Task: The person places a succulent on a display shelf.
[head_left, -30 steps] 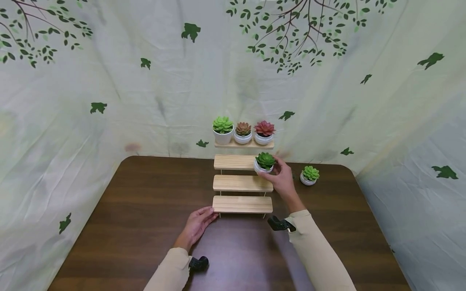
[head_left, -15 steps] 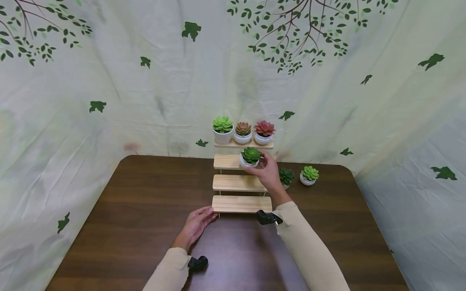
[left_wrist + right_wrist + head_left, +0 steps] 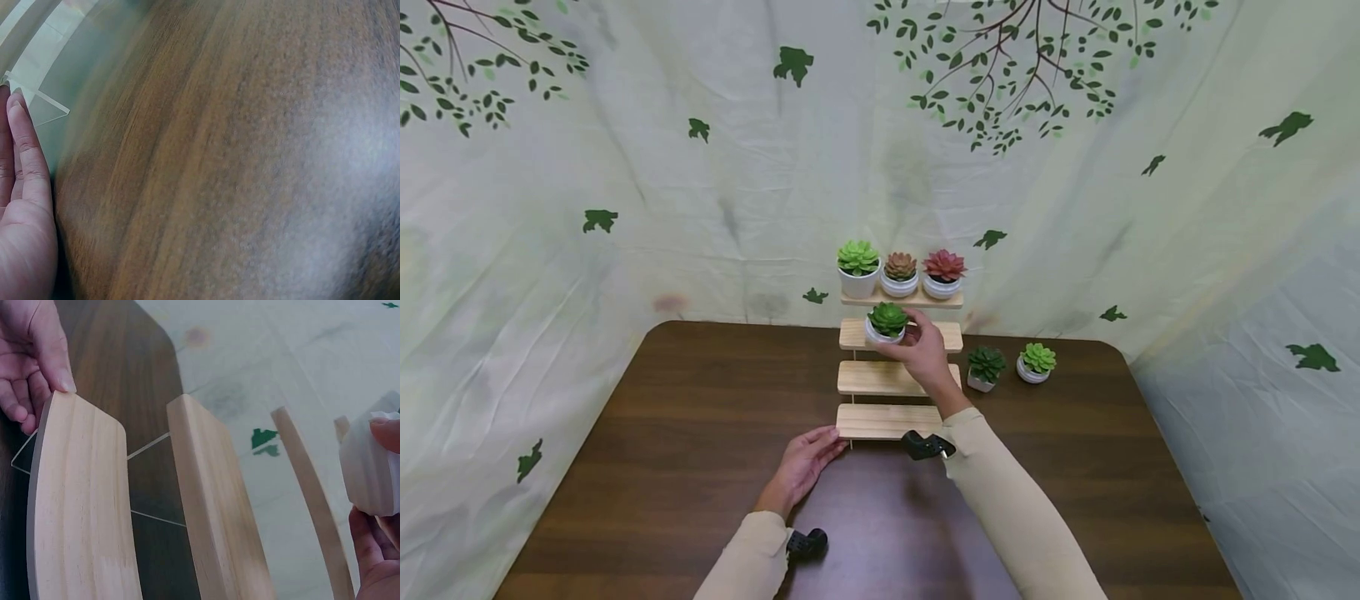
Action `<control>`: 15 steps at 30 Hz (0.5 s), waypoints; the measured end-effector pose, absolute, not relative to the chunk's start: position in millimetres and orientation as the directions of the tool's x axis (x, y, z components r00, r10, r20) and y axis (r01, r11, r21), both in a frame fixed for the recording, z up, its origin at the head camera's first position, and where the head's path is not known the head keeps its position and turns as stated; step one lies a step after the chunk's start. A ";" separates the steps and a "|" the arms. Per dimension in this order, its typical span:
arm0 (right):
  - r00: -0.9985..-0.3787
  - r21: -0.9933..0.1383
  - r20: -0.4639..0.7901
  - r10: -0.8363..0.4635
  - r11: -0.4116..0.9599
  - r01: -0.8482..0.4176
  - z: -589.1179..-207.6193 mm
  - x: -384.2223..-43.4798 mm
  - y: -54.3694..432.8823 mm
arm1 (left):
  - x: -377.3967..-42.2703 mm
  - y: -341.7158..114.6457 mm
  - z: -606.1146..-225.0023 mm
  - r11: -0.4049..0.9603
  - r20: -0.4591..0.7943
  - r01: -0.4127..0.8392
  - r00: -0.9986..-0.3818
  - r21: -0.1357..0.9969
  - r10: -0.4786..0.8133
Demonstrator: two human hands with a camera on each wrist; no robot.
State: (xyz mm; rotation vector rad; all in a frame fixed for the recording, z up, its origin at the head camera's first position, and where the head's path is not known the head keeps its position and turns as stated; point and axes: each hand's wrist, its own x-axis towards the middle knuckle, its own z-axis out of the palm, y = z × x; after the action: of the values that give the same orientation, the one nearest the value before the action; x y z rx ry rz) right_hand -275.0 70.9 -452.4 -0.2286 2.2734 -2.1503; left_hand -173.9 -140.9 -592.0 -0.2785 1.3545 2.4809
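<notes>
My right hand grips a small white pot with a green succulent, thumb and fingers round its side. The pot is over the left part of the second shelf from the top of a wooden tiered stand. In the right wrist view the white pot shows at the right edge, beyond the shelf boards. My left hand holds the left front corner of the lowest shelf. Its thumb lies on the board's corner, with fingers below beside the clear support, as the right wrist view shows.
On the top shelf stand three potted succulents: light green, brownish and red. Right of the stand, a dark green succulent and a light green one stand on the brown table. A leaf-printed curtain hangs behind.
My right hand has carried the potted green succulent leftward along the second shelf, from its right end to its left part. The dark green succulent has come into sight. My left hand stays put.
</notes>
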 end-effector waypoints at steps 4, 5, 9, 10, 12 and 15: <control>-0.988 -0.993 0.087 -0.128 0.065 -0.095 -454.4 -277.3 65.8 | -172.6 -139.2 -594.0 -0.504 -0.314 -0.355 -0.935 0.787 0.168; -0.987 -0.993 0.089 -0.130 0.063 -0.098 -454.6 -278.0 64.5 | -172.5 -138.8 -594.3 -0.505 -0.314 -0.354 -0.935 0.787 0.166; -0.985 -0.991 0.105 -0.136 0.066 -0.115 -454.7 -281.4 59.3 | -172.1 -139.1 -592.5 -0.513 -0.311 -0.345 -0.938 0.786 0.153; -0.984 -0.989 0.112 -0.138 0.077 -0.123 -454.6 -282.1 57.9 | -172.2 -139.5 -591.7 -0.513 -0.311 -0.346 -0.937 0.786 0.156; -0.982 -0.986 0.126 -0.142 0.093 -0.140 -453.4 -282.9 54.8 | -172.8 -140.6 -590.8 -0.513 -0.313 -0.353 -0.935 0.783 0.165; -0.977 -0.980 0.147 -0.152 0.112 -0.164 -451.5 -283.7 49.9 | -173.6 -142.4 -591.0 -0.508 -0.312 -0.354 -0.935 0.785 0.170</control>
State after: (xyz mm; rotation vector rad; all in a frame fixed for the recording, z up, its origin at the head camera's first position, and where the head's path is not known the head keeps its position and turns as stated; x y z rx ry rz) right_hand -283.7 49.9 -451.5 -0.3347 2.3491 -2.0729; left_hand -173.6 -142.4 -591.0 -0.2794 1.3554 2.4761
